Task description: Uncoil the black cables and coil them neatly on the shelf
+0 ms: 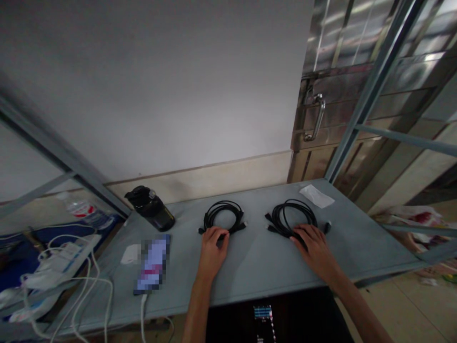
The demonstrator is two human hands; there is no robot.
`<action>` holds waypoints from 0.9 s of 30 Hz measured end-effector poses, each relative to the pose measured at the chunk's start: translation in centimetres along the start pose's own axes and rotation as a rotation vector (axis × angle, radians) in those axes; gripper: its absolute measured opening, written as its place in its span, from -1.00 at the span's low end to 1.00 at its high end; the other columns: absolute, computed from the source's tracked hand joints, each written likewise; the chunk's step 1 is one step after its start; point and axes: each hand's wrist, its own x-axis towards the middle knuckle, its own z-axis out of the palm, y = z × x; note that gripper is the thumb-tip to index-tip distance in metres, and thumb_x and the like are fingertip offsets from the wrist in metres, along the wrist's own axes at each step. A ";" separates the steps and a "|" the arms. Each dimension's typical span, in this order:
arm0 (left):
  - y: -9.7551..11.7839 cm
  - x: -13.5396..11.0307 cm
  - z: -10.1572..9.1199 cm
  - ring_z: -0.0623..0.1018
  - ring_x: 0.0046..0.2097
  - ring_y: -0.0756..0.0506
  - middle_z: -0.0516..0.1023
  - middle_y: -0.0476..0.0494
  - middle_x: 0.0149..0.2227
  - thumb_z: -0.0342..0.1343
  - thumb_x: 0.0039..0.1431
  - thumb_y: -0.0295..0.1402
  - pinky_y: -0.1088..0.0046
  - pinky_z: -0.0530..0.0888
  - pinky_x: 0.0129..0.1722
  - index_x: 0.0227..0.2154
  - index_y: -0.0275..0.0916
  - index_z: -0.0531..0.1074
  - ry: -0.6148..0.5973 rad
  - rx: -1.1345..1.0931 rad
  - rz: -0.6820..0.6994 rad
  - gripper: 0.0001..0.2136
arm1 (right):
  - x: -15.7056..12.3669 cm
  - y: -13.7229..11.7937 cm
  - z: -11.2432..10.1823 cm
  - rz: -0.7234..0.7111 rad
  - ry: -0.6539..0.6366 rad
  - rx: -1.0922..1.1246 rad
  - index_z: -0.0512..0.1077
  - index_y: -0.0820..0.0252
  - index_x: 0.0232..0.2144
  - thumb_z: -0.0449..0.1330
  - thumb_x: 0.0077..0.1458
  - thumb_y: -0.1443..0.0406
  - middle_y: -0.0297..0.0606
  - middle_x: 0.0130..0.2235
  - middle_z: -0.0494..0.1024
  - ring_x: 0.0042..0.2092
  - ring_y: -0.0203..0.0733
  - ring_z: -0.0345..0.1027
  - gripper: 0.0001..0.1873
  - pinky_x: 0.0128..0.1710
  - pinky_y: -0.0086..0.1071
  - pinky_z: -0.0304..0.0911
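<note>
1. two looped black cables rest on the grey desk (253,267), apart from each other: the left coil (209,218) in front of the left hand (214,238), the right coil (276,219) in front of the right hand (312,243); the spacing probably gives each hand its own coil.
2. the left hand's grip is curled over the near edge of its coil, thumb and forefinger nearly meeting; whether it pinches the strands, i cannot tell.
3. the right hand's grip drapes over the near right side of its coil, thumb reaching toward the strands; how far it is closed is hidden too. touching there likely steadies the loops.
4. the black bottle (152,209) and phone (154,264) sit off to the left, and a white slip (317,196) lies beyond the right coil, seemingly leaving the middle for the cables.
5. both coils look thin, dark and roundish, lying flat; the left is tidier, the right broader, with a strand crossing its opening and plug ends (327,226) poking outward.
</note>
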 end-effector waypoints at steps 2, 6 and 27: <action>0.1 0.1 -0.1 0.64 -0.06 -0.23 0.67 -0.11 -0.14 0.24 0.48 -0.37 0.12 0.51 0.07 -0.18 -0.07 0.60 -0.006 -0.005 -0.006 -0.93 | 0.1 0.1 -0.1 -0.008 0.009 0.027 0.55 0.05 0.09 0.11 0.61 0.07 -0.05 0.09 0.67 0.16 0.20 0.55 -0.70 0.26 0.15 0.41; 0.1 0.2 -0.2 0.64 -0.08 -0.23 0.67 -0.11 -0.15 0.22 0.49 -0.35 0.12 0.51 0.04 -0.18 -0.08 0.59 -0.019 -0.015 -0.010 -0.92 | 0.2 0.2 -0.1 -0.001 0.004 0.036 0.53 0.06 0.02 0.08 0.63 0.10 -0.08 0.01 0.67 0.10 0.19 0.56 -0.72 0.20 0.13 0.43; -0.3 0.3 -0.1 0.66 -0.10 -0.25 0.69 -0.13 -0.18 0.21 0.47 -0.32 0.10 0.55 0.02 -0.23 -0.07 0.60 -0.009 -0.046 -0.009 -0.89 | 1.6 -0.6 -3.1 0.644 0.337 0.337 0.45 0.07 -0.25 -0.21 0.43 -0.45 0.02 -0.28 0.68 -0.20 0.17 0.57 -0.15 -0.10 0.01 0.42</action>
